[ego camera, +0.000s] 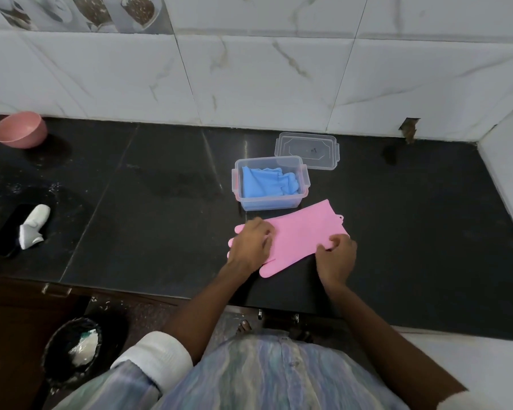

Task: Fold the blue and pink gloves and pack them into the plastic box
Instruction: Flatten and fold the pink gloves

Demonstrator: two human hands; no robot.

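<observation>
Folding the pink glove point(299, 232) is in hand: left hand point(251, 245) pins its finger end flat, right hand point(336, 258) pinches the lower cuff edge between closed fingers point(335, 241), and the cuff likely goes over next, with the blue glove point(268, 182) already in the box point(242, 199).

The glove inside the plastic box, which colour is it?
Blue glove, best seen in the head view.

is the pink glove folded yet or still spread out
Spread. The pink glove lies flat on the counter, finger end under the left hand.
</observation>
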